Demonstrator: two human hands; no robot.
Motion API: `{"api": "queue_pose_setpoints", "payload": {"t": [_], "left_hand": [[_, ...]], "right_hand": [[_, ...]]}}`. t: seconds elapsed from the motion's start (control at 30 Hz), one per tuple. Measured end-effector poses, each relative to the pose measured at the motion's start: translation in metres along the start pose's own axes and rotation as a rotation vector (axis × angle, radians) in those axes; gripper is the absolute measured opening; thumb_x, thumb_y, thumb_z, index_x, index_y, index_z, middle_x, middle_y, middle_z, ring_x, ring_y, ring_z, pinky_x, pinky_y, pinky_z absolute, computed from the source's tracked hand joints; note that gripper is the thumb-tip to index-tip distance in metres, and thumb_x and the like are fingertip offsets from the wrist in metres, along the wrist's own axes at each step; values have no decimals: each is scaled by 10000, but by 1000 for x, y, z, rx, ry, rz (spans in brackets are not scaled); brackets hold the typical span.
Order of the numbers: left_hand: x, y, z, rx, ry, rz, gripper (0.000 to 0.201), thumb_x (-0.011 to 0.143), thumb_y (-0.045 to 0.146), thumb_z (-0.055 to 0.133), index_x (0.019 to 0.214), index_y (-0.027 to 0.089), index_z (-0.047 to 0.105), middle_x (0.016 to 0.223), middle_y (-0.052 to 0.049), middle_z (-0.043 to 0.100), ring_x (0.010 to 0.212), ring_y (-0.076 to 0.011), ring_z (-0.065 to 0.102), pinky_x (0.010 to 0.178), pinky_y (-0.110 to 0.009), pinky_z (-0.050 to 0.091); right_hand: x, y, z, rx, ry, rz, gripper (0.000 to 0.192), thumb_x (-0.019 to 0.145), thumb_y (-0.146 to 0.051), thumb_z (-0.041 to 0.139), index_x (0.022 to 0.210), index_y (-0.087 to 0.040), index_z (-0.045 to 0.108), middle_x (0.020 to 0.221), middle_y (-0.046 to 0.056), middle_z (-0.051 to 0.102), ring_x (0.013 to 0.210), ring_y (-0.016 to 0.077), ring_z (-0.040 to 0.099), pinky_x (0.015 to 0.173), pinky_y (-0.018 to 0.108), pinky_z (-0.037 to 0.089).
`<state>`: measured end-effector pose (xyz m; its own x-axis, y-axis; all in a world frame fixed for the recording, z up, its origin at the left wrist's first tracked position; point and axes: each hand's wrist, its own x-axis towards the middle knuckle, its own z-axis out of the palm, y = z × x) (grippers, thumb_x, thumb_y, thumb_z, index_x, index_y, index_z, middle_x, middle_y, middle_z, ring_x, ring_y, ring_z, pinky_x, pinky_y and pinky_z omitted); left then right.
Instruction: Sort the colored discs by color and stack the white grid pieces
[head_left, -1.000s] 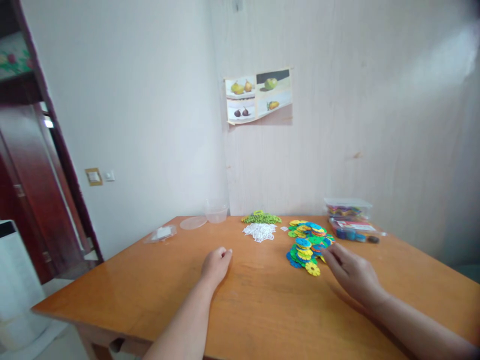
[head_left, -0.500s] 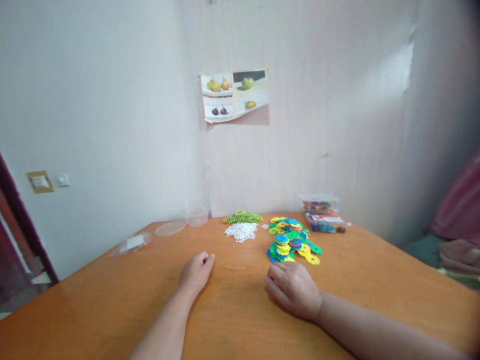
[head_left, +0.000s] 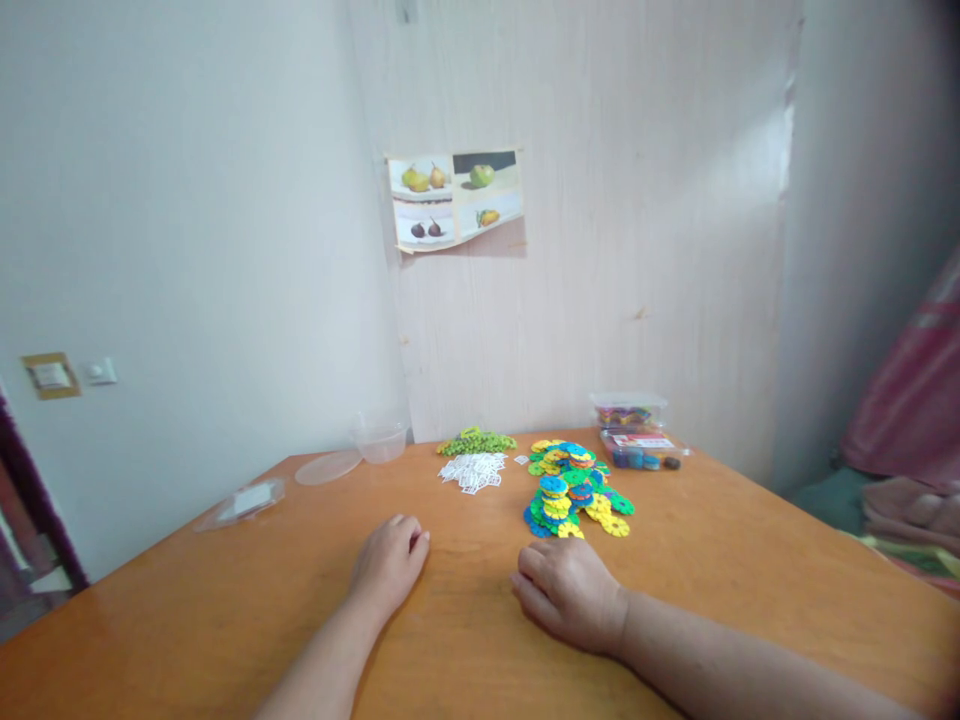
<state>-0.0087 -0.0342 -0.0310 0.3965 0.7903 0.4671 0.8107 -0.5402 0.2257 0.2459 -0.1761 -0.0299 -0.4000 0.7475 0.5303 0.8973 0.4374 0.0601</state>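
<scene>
My left hand (head_left: 390,566) rests on the wooden table (head_left: 465,640), fingers curled in and thumb along the side; no object shows in it. Across from it, my right hand (head_left: 568,592) lies as a loose fist with nothing visible in it. Just beyond the right knuckles is a heap of notched plastic discs (head_left: 577,477) in blue, green and yellow, some stacked. Farther back in the middle lie a pile of small white plastic pieces (head_left: 472,470) and, behind it, a bunch of green pieces (head_left: 477,442). Neither hand touches these piles.
A clear bowl (head_left: 380,442) and a round translucent lid (head_left: 328,467) are at the back left, near a clear plastic bag (head_left: 244,502). Two clear boxes (head_left: 641,450) of coloured items stand at the back right. A fruit picture (head_left: 456,200) hangs on the wall.
The view has turned slightly to the right and up, so the table things appear a little lower and more to the left. Both hands stay curled on the table.
</scene>
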Motion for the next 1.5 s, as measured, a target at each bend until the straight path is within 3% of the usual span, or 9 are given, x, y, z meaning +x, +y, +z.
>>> {"api": "queue_pose_setpoints", "payload": {"t": [0.1, 0.3, 0.6, 0.8, 1.03, 1.23, 1.5], "left_hand": [[1, 5, 2, 46, -8, 93, 157, 862, 287, 496, 756, 205, 578, 823, -51, 608, 795, -188, 543, 703, -282, 325], [22, 9, 16, 59, -5, 154, 144, 871, 320, 505, 870, 218, 607, 924, -61, 619, 886, -207, 565, 774, -296, 361], [88, 27, 48, 70, 30, 154, 284, 880, 408, 491, 1027, 208, 628, 1035, -98, 630, 982, -241, 567, 850, -328, 381], [134, 44, 69, 110, -52, 104, 403, 879, 479, 471, 1154, 222, 613, 1190, -103, 606, 1098, -248, 540, 924, -331, 373], [172, 47, 90, 177, -160, 78, 517, 858, 593, 411, 1233, 280, 583, 1283, -86, 569, 1186, -284, 490, 985, -394, 358], [189, 45, 99, 158, -248, 60, 679, 780, 770, 349, 1247, 333, 577, 1297, -86, 563, 1210, -332, 482, 1007, -488, 334], [187, 42, 112, 71, -282, 63, 675, 783, 743, 384, 1305, 343, 538, 1337, -78, 535, 1233, -320, 471, 996, -433, 367]], "right_hand": [[1, 1, 2, 11, -28, 17, 200, 903, -271, 466, 725, -195, 520, 702, 16, 632, 597, 126, 534, 549, 276, 255], [2, 4, 1, 78, -53, 41, 202, 905, -274, 467, 726, -198, 520, 715, 19, 653, 606, 127, 556, 566, 264, 281], [4, 6, -1, 162, -64, 67, 176, 880, -264, 485, 715, -204, 504, 714, 15, 672, 607, 129, 584, 556, 258, 313], [10, 8, 0, 184, -108, 63, 144, 833, -235, 519, 694, -200, 531, 692, 11, 682, 591, 130, 612, 526, 238, 338], [14, 16, 9, 164, -198, 19, 136, 815, -264, 580, 707, -183, 564, 711, -3, 695, 589, 108, 623, 480, 220, 305], [18, 21, 17, 159, -229, 21, 165, 824, -276, 594, 692, -181, 561, 688, -5, 693, 545, 93, 590, 440, 224, 250], [17, 21, 19, 202, -246, 58, 176, 826, -285, 595, 692, -178, 558, 706, -1, 699, 561, 89, 600, 445, 215, 255]]}}
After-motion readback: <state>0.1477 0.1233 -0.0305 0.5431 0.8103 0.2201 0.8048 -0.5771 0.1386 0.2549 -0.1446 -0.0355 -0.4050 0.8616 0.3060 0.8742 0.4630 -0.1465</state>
